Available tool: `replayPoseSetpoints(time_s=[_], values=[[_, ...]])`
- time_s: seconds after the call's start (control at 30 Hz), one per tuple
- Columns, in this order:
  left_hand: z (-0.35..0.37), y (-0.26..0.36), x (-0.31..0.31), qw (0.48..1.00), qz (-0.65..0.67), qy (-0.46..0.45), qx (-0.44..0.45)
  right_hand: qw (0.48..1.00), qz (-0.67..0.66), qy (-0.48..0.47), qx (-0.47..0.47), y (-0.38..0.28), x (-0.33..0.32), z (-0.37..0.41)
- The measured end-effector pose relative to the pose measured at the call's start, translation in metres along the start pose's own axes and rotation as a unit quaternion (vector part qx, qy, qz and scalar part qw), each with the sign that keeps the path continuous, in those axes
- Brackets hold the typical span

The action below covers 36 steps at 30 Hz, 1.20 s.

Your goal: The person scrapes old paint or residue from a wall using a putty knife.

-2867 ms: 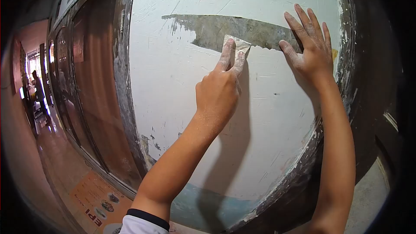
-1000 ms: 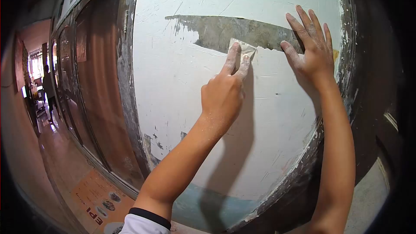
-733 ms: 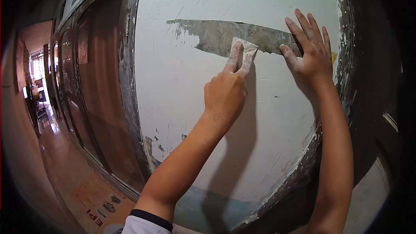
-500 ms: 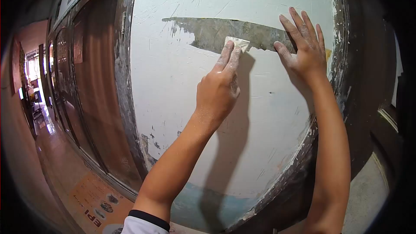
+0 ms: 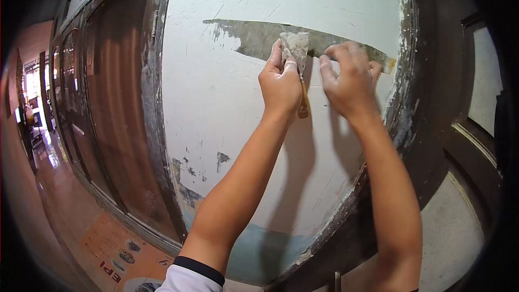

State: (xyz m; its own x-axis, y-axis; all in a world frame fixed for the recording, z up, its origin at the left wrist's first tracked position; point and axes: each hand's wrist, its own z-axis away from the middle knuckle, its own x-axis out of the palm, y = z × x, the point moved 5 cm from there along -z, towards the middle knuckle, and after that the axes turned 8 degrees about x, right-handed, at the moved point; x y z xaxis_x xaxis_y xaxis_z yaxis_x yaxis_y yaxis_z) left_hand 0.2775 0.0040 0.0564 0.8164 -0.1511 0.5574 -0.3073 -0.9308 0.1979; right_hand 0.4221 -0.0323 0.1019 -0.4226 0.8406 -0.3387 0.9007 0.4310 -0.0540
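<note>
My left hand [image 5: 281, 81] grips a paint scraper [image 5: 297, 48] with a dusty metal blade and a wooden handle end showing below the fist. The blade stands upright against a white painted wall [image 5: 227, 108], at the lower edge of a long grey bare strip [image 5: 254, 35] where paint is gone. My right hand [image 5: 350, 78] is just to the right, its fingers curled and pinching at the paint edge on the strip. Both hands are dusted white.
A worn dark frame [image 5: 154, 130] borders the white wall on the left, and a chipped dark edge [image 5: 403, 103] on the right. Brown wooden doors [image 5: 113, 103] line a corridor running back left. A printed floor mat [image 5: 116, 254] lies at the bottom left.
My left hand has turned the scraper upright, so the handle now shows below the fist. My right hand has left its flat, spread pose and curled its fingers at the paint edge, closer to the blade.
</note>
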Motion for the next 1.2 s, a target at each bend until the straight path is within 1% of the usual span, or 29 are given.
replayPoseSetpoints(time_s=[0.03,0.07,0.1,0.13,0.17,0.23,0.27,0.3,0.33,0.37,0.4,0.43,0.47,0.5,0.53,0.57,0.6,0.63,0.7,0.73,0.77,0.8,0.87,0.9,1.07,1.13,1.2], values=[[0.0,0.0,0.006,1.0,0.005,-0.001,-0.003,0.999,-0.049,-0.001,-0.023,-0.005,0.004,0.008],[0.002,-0.004,0.011,0.998,0.055,-0.004,-0.041,0.991,-0.107,-0.075,0.017,-0.006,0.01,0.014],[0.005,-0.004,0.017,0.991,0.104,-0.005,-0.08,0.973,-0.165,-0.15,0.057,-0.008,0.014,0.021],[0.009,-0.003,0.023,0.986,0.127,0.001,-0.107,0.979,-0.159,-0.122,0.043,-0.005,0.023,0.028],[0.011,0.0,0.025,0.986,0.13,0.002,-0.108,0.979,-0.156,-0.123,0.043,-0.003,0.025,0.031],[0.017,-0.001,0.027,0.979,0.142,-0.021,-0.144,0.947,-0.302,-0.105,0.038,-0.007,0.019,0.035],[0.015,-0.008,0.025,0.982,0.124,-0.063,-0.13,0.94,-0.294,-0.146,0.093,-0.003,0.015,0.039],[0.015,-0.006,0.02,0.981,0.126,-0.061,-0.136,0.94,-0.291,-0.149,0.097,0.0,0.016,0.042],[0.012,0.004,0.013,0.99,-0.019,-0.124,-0.057,0.95,-0.279,-0.126,0.059,0.003,0.013,0.043],[0.01,0.013,0.009,0.969,-0.162,-0.187,0.023,0.958,-0.266,-0.101,0.021,0.005,0.009,0.045],[0.004,0.018,-0.002,0.955,-0.234,-0.165,0.082,0.966,-0.238,-0.096,0.027,0.008,0.004,0.048],[-0.006,0.019,-0.015,0.955,-0.23,-0.17,0.074,0.967,-0.234,-0.096,0.036,0.015,0.005,0.049],[-0.017,0.031,-0.026,0.909,-0.324,-0.188,0.181,0.975,-0.206,-0.081,0.018,0.022,0.005,0.048],[-0.025,0.041,-0.034,0.843,-0.409,-0.202,0.286,0.982,-0.177,-0.066,0.0,0.024,0.004,0.049],[-0.034,0.043,-0.045,0.845,-0.404,-0.208,0.281,0.982,-0.169,-0.076,0.04,0.024,0.0,0.051],[-0.044,0.047,-0.056,0.798,-0.486,-0.181,0.308,0.982,-0.164,-0.075,0.047,0.023,-0.003,0.052],[-0.05,0.05,-0.065,0.741,-0.564,-0.151,0.333,0.988,-0.114,-0.083,0.068,0.023,-0.004,0.052],[-0.056,0.05,-0.077,0.743,-0.56,-0.155,0.331,0.99,-0.065,-0.09,0.088,0.022,-0.004,0.051],[-0.061,0.047,-0.092,0.645,-0.626,-0.175,0.402,0.988,-0.047,-0.092,0.112,0.018,-0.001,0.05],[-0.062,0.042,-0.1,0.64,-0.629,-0.2,0.393,0.988,-0.044,-0.096,0.115,0.018,0.004,0.05],[-0.062,0.038,-0.108,0.64,-0.627,-0.204,0.395,0.987,-0.041,-0.099,0.119,0.017,0.008,0.05],[-0.061,0.037,-0.113,0.627,-0.632,-0.218,0.4,0.98,-0.071,-0.114,0.149,0.011,0.01,0.052],[-0.059,0.034,-0.12,0.614,-0.635,-0.242,0.402,0.982,-0.063,-0.094,0.149,0.011,0.025,0.055],[-0.058,0.034,-0.121,0.618,-0.628,-0.244,0.404,0.985,-0.057,-0.077,0.141,0.009,0.028,0.055],[-0.054,0.035,-0.121,0.629,-0.618,-0.238,0.407,0.984,-0.024,-0.079,0.156,-0.001,0.026,0.057],[-0.054,0.036,-0.121,0.632,-0.618,-0.231,0.408,0.972,0.009,-0.117,0.205,-0.007,0.02,0.054],[-0.053,0.036,-0.121,0.634,-0.616,-0.234,0.405,0.971,0.014,-0.118,0.207,-0.007,0.018,0.052]])
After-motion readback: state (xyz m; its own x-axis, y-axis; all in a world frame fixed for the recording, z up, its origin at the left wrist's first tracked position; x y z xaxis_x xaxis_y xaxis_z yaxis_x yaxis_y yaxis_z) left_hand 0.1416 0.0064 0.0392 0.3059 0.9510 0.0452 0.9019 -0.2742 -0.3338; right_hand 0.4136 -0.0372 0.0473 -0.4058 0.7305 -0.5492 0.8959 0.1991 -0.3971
